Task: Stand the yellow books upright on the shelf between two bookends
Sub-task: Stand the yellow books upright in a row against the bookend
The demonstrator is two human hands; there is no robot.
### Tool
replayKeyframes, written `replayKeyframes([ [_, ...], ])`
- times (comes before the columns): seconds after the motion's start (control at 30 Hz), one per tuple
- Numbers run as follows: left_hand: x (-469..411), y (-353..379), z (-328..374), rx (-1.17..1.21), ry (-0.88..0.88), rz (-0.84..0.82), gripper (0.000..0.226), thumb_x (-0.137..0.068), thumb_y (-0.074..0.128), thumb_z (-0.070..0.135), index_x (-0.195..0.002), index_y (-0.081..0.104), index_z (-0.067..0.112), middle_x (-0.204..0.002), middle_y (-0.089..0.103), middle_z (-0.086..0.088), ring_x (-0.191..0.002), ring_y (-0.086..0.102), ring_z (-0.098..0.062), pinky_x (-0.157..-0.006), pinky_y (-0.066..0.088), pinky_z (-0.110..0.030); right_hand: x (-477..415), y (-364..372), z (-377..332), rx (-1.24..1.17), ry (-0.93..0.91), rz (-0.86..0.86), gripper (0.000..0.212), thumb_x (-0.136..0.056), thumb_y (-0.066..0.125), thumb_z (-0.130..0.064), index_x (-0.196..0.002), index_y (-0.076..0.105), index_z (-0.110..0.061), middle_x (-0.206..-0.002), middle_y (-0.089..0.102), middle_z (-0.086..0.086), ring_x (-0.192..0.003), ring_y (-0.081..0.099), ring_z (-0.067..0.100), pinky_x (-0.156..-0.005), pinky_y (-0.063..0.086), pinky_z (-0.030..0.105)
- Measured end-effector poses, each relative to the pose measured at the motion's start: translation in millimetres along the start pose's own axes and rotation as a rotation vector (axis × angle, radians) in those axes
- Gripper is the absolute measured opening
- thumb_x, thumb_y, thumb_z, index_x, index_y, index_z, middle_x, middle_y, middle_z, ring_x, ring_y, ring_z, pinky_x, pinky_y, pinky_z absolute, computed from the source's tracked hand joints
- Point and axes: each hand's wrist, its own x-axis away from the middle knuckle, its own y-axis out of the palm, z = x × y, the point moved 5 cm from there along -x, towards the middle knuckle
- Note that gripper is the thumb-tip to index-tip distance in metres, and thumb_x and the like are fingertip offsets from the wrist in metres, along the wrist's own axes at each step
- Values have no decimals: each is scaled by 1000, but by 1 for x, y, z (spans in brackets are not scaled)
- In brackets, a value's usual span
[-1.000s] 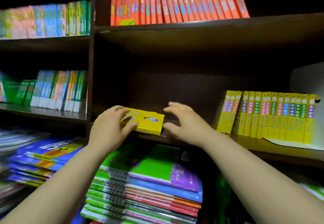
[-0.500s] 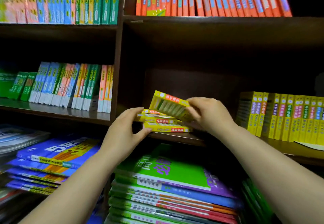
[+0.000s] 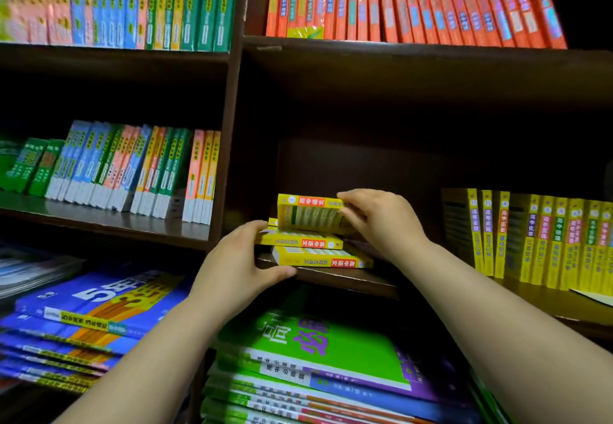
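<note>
A small stack of yellow books (image 3: 311,251) lies flat on the dark wooden shelf (image 3: 345,277). My right hand (image 3: 381,221) grips the top yellow book (image 3: 308,213), tipped up onto its long edge above the stack. My left hand (image 3: 242,257) rests against the left end of the flat books, thumb under the shelf's front edge. To the right a row of yellow books (image 3: 544,241) stands upright on the same shelf. No bookend is clearly visible.
Orange books (image 3: 414,2) fill the shelf above. Mixed green, blue and pink books (image 3: 132,171) stand in the left bay. Flat stacks of green workbooks (image 3: 315,357) and blue workbooks (image 3: 93,314) lie below. A dark gap separates the stack from the upright yellow row.
My right hand has tilted the top yellow book further up onto its edge. My left hand has closed in on the stack's left end. The view shifted up and left.
</note>
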Motion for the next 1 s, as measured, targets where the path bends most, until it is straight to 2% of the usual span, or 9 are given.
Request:
replayKeyframes([
  [0.1,-1,-3,-1,-5,7,12,65,-62,75,42,-119,53,20,-123,59,3,-112,54,-15,-79,35,-22,-4,-7,4,-50,48,124,32,-89,53,-24,-118,60,-11,-119,66,7,-111,60,25,-89,47,37],
  [0.17,0,-3,-1,-8,8,7,64,-62,75,42,-119,54,21,-124,59,3,-113,54,-14,-79,36,-21,-12,-4,2,-28,49,140,32,-89,53,-23,-119,60,-11,-119,66,7,-111,60,26,-88,47,36],
  [0.33,-1,-4,-2,-13,10,6,63,-63,74,44,-118,54,22,-124,59,5,-113,53,-12,-78,35,-19,-37,34,-7,65,90,-120,32,-92,47,-26,-120,57,-14,-120,64,7,-109,58,27,-87,46,35],
  [0.5,0,-4,-4,2,15,2,63,-62,74,45,-118,54,23,-124,59,8,-113,52,-11,-79,34,-17,-47,60,-7,138,140,-319,27,-91,49,-24,-110,63,-10,-108,68,12,-98,62,30,-83,49,38],
  [0.63,1,-3,-5,1,28,10,62,-62,74,45,-117,55,23,-123,60,6,-113,53,-12,-79,35,-18,-54,66,-3,162,132,-535,34,-86,57,-36,-108,63,-10,-106,66,10,-96,61,27,-79,49,36],
  [0.73,1,-2,-7,-6,31,13,63,-62,74,46,-117,54,24,-124,59,7,-115,51,-12,-81,35,-19,-54,70,0,160,78,-688,39,-86,56,-37,-114,59,-10,-113,64,10,-102,59,26,-83,48,35],
  [0.83,1,-2,-7,-13,39,19,64,-62,72,48,-118,53,24,-125,58,8,-116,51,-11,-81,34,-19,-61,72,-7,179,19,-747,40,-87,57,-32,-121,54,-11,-117,62,8,-103,58,24,-84,47,32],
  [0.9,1,-3,-7,-17,43,8,67,-60,70,52,-119,53,25,-126,57,9,-116,50,-11,-81,34,-19,-66,75,-15,224,-39,-764,33,-84,59,-26,-114,58,-11,-111,64,9,-97,60,24,-76,47,31],
  [1.0,2,-3,-7,-13,50,4,70,-57,68,57,-118,53,26,-127,56,9,-116,50,-11,-82,35,-20,-70,74,-21,289,-108,-700,27,-79,62,-22,-103,60,-10,-95,64,8,-78,56,23,-59,42,28],
])
